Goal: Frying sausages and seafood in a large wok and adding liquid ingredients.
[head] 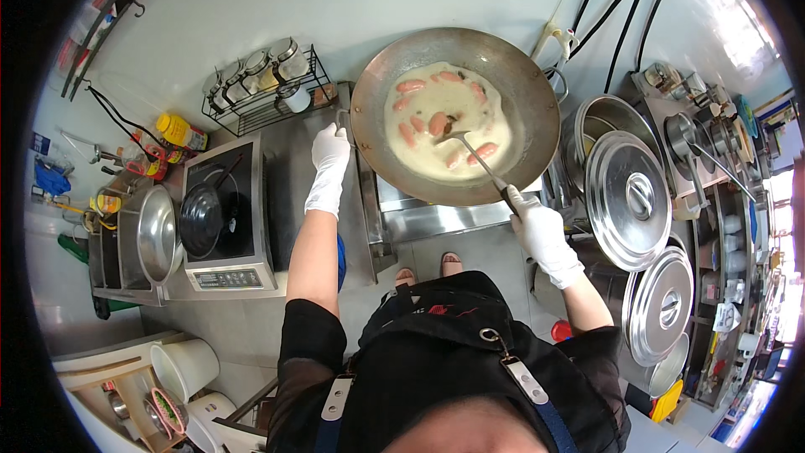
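A large metal wok (534, 132) sits before me, holding a pale, creamy liquid (434, 91) with several pink, sausage-like pieces (412, 85) in it. My right hand (542, 231), in a white glove, is closed around the dark handle of a metal cooking spatula (481, 162); its blade lies in the liquid near the middle, beside a pink piece. My left hand (331, 154), gloved too, is at the wok's left loop handle, its fingers curled against the metal; the exact grip is partly hidden.
Left of the wok stand a wire rack (270, 107) with glass jars, an induction cooker (258, 201) bearing a small black pan (200, 220), and a steel basin (157, 233). Large pots with steel lids (619, 201) crowd the right side, close to my right arm. Pans stand beyond them.
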{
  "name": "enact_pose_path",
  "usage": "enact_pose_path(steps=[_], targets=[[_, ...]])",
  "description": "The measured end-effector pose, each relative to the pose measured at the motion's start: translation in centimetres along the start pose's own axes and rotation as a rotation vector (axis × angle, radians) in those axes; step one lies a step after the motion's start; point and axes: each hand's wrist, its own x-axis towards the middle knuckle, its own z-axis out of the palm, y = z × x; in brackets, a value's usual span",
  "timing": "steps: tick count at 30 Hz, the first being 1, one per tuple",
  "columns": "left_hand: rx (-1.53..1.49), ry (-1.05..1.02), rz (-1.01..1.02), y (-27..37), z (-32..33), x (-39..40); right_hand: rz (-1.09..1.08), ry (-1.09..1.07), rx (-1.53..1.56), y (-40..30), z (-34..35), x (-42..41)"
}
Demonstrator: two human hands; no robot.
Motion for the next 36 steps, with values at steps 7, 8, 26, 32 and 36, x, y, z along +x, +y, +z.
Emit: enact_pose_path(steps=[7, 8, 26, 32, 36], targets=[[0.018, 0.033, 0.027, 0.0, 0.2, 0.0, -0.059, 0.092, 0.16, -0.9, 2.9, 4.4], [0.017, 0.033, 0.023, 0.1, 0.2, 0.0, -0.06, 0.099, 0.172, -0.8, 3.4, 4.8], [-0.037, 0.106, -0.04, 0.0, 0.7, -0.3, -0.133, 0.214, -0.493, 6.2, 0.9, 5.1], [-0.012, 0.126, -0.042, -0.4, 0.8, -0.2, -0.152, 0.191, -0.454, 5.7, 0.6, 1.7], [-0.014, 0.106, -0.059, 0.5, 0.6, -0.4, -0.123, 0.082, -0.234, 4.6, 0.9, 1.0]])
